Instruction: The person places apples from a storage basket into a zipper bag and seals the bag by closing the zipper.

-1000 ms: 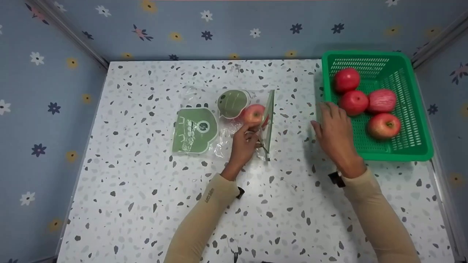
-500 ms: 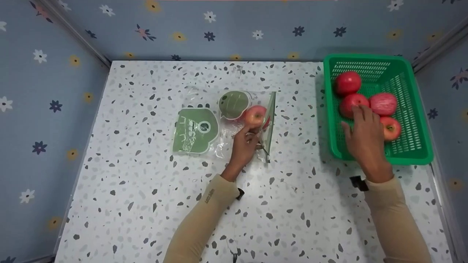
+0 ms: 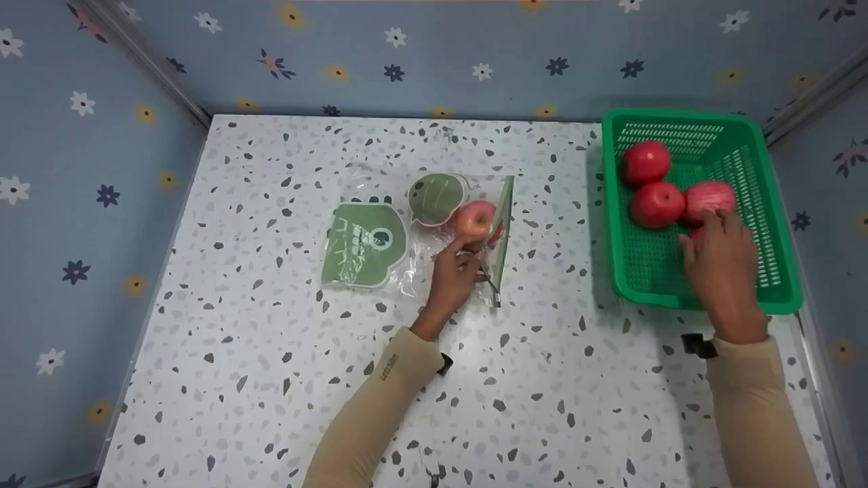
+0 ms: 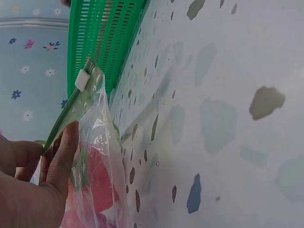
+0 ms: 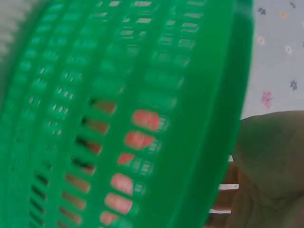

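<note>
A clear zip bag (image 3: pixel 413 271) with green cartoon prints lies at the table's middle, an apple (image 3: pixel 477 218) inside near its mouth. My left hand (image 3: pixel 452 274) pinches the bag's near edge by the green zip strip; in the left wrist view, thumb and fingers meet at this strip (image 4: pixel 61 114), beside a white slider (image 4: pixel 82 80). Over the green basket (image 3: pixel 617 264), my right hand (image 3: pixel 729 264) covers the nearest apple (image 3: pixel 697 234), thumb on its left and fingers toward its far side. The palm hides most of that apple, and I cannot tell whether the fingers grip it.
Further apples sit in the basket: one at the back left (image 3: pixel 646 163), one in front of it (image 3: pixel 658 205) and a streaked one (image 3: pixel 710 200) to the right. Flower-patterned walls (image 3: pixel 434 54) enclose the speckled table (image 3: pixel 271 407). The basket's slotted side (image 5: pixel 118 95) is blurred in the right wrist view.
My right hand has moved right, from the basket's left rim across the apples to the nearest one. The left hand stays on the bag. The head view has tilted slightly.
</note>
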Motion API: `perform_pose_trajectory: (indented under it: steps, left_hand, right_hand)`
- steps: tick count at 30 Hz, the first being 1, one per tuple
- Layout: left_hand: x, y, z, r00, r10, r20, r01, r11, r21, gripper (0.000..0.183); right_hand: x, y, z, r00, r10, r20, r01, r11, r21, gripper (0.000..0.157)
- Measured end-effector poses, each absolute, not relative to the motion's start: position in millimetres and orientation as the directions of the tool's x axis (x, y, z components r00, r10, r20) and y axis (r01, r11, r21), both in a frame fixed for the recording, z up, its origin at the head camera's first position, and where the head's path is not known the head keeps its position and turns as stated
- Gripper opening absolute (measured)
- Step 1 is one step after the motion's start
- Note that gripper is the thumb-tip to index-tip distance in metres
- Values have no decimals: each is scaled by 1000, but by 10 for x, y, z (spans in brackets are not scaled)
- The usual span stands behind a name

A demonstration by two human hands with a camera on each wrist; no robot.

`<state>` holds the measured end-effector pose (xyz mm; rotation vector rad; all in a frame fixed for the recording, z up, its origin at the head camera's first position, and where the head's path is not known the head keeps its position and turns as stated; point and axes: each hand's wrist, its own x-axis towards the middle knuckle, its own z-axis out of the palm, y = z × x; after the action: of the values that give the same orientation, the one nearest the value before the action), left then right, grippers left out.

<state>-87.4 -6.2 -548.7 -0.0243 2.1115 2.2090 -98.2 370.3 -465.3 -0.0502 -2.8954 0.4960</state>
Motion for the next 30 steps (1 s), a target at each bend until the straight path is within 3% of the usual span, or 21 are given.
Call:
perform_pose_trajectory:
  steps: [18, 30]
  left_hand:
    - [-881, -69, -5500, -996, 50, -77, -80, -67, 995, 28]
    - [-883, -84, -5507, -997, 71, -42, -47, -75, 996, 28]
  right_hand:
    - [-1085, 4188, -4767, -994, 101, -47, 110, 958, -264, 57]
    - [-1106, 4312, -4873, -991, 83, -103, 109, 953, -284, 56]
